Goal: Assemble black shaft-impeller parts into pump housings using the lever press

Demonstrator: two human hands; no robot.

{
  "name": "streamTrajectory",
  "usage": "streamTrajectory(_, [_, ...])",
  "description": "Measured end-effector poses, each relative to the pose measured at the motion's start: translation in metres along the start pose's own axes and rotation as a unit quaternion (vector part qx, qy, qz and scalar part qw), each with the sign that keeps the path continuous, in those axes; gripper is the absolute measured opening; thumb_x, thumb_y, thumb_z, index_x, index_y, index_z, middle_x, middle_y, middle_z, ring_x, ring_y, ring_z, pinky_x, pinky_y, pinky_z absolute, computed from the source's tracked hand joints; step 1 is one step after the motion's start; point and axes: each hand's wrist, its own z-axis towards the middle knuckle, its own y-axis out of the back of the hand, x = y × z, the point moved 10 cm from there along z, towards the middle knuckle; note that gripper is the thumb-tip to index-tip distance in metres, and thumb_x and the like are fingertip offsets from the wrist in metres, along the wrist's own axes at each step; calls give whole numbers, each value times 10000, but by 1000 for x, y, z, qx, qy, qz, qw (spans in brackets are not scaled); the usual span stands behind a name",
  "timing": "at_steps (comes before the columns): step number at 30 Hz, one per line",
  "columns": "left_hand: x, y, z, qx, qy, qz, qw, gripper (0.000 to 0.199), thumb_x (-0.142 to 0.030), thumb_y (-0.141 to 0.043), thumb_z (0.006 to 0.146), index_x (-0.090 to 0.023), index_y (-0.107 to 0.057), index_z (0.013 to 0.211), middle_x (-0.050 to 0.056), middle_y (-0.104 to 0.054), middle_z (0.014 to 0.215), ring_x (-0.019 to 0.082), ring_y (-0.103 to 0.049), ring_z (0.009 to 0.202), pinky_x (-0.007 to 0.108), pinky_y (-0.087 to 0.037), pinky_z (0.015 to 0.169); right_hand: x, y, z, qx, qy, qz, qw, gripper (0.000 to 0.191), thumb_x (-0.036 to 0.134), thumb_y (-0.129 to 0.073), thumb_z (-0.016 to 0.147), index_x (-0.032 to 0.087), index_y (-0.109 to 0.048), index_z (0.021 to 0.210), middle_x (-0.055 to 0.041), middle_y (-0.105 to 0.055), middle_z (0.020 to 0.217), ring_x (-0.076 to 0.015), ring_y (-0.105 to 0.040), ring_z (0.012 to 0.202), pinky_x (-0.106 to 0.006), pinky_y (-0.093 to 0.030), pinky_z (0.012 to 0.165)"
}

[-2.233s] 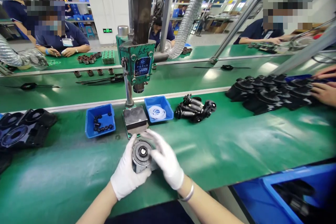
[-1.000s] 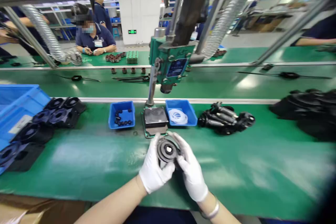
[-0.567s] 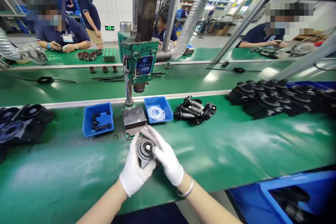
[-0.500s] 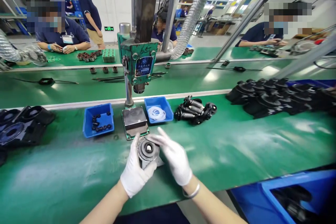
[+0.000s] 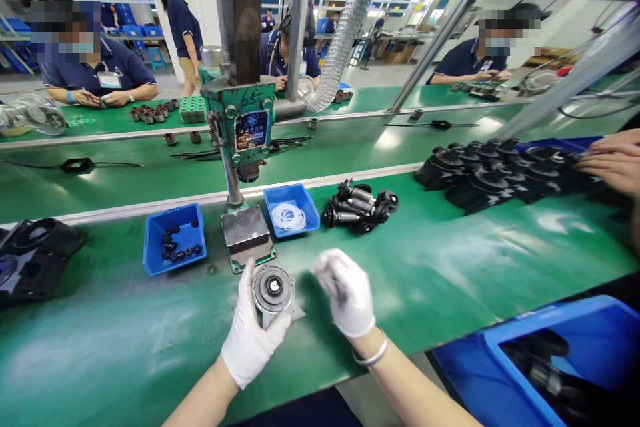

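Note:
My left hand (image 5: 254, 333), in a white glove, grips a round grey metal part (image 5: 273, 288) with a black ring at its centre, low on the green bench. Its thumb and fingers wrap the part's left and lower sides. My right hand (image 5: 346, 290), also gloved, is raised to the right of the part and apart from it. Its fingers are curled together with dark smudges on them; whether they hold anything is hidden. Just beyond the part stands the green press (image 5: 245, 127), with its metal block (image 5: 245, 228) below.
Blue trays with black rings (image 5: 175, 239) and white rings (image 5: 291, 211) flank the press. Shafts (image 5: 360, 205) lie right of them. Black housings (image 5: 490, 173) stand at right, near another person's hand (image 5: 617, 160). A blue crate (image 5: 560, 360) is lower right.
My right hand has moved off the round part to the right, and its fingers have curled. My left hand still holds the part. Another person's hand has appeared at the right edge. The view has shifted.

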Motion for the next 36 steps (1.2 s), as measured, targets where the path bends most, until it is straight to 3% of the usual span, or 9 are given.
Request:
streamTrajectory(4, [2, 1, 0, -2, 2, 5, 1000, 887, -328, -633, 846, -250, -54, 1513, 169, -301, 1534, 311, -355, 1409, 527, -271, 1169, 18, -39, -2, 156, 68, -45, 984, 531, 620, -484, 903, 218, -634, 1216, -99, -689, 1148, -285, -634, 1072, -463, -451, 1016])
streamTrajectory(7, [3, 1, -1, 1, 0, 6, 1000, 898, -324, -628, 846, -258, -35, 1517, 162, -332, 1514, 313, -379, 1393, 548, -257, 1168, 14, -8, 3, 31, 50, -30, 998, 521, 541, -332, 988, 208, -704, 839, -71, -701, 723, -238, -662, 700, -453, -528, 865])
streamTrajectory(9, [4, 2, -2, -1, 0, 13, 1000, 893, -319, -626, 846, -264, -41, 1519, 160, -315, 1523, 317, -372, 1397, 551, -256, 1167, 5, 6, 3, -30, 10, -1, 999, 484, 496, -320, 1001, 199, -674, 856, -36, -634, 591, -199, -588, 527, -398, -558, 706])
streamTrajectory(14, [2, 4, -1, -4, 2, 14, 1000, 868, -346, -631, 855, -276, -72, 1515, 148, -267, 1557, 307, -322, 1428, 511, -272, 1172, 17, -43, -5, 163, 79, -67, 981, 507, 576, -423, 945, 195, -633, 1205, -101, -706, 1071, -253, -658, 1000, -416, -487, 981])
streamTrajectory(19, [7, 0, -1, 5, 28, 1, 1000, 876, -398, -606, 873, -241, -33, 1516, 170, -301, 1531, 305, -346, 1416, 528, -230, 1185, -4, -2, 15, 64, 49, -284, 956, 723, 385, -38, 1034, 160, -679, 788, -26, -534, 448, -182, -534, 418, -325, -522, 563])
streamTrajectory(23, [2, 8, -6, 0, 16, 40, 999, 870, -399, -620, 868, -282, -55, 1520, 149, -292, 1544, 316, -326, 1427, 547, -255, 1176, -28, -14, 39, 158, 38, -393, 905, 405, 431, -392, 988, 164, -697, 981, -45, -679, 636, -203, -637, 562, -303, -502, 598])
streamTrajectory(26, [-37, 35, -2, -40, -94, 58, 993, 751, -371, -605, 878, -316, -184, 1497, 110, -281, 1558, 310, -278, 1449, 548, -228, 1193, -39, -45, 48, 230, 58, -458, 856, 417, 470, -620, 874, 157, -653, 1147, -92, -729, 782, -259, -683, 711, -332, -506, 684])
streamTrajectory(31, [-79, 102, 54, -166, -139, 65, 974, 685, -348, -616, 888, -262, -281, 1479, 106, -322, 1550, 271, -293, 1447, 481, -206, 1218, -50, -83, 45, 282, 93, -537, 790, 455, 449, -502, 970, 59, -586, 1189, -182, -711, 840, -306, -688, 758, -359, -501, 667])
streamTrajectory(36, [-69, 107, 157, -122, -73, 182, 973, 704, -447, -552, 898, -192, -261, 1487, 130, -336, 1550, 273, -297, 1446, 435, -264, 1193, -52, -97, 39, 294, 138, -566, 758, 446, 395, -435, 1006, 32, -527, 1249, -167, -705, 835, -308, -685, 760, -350, -484, 614])
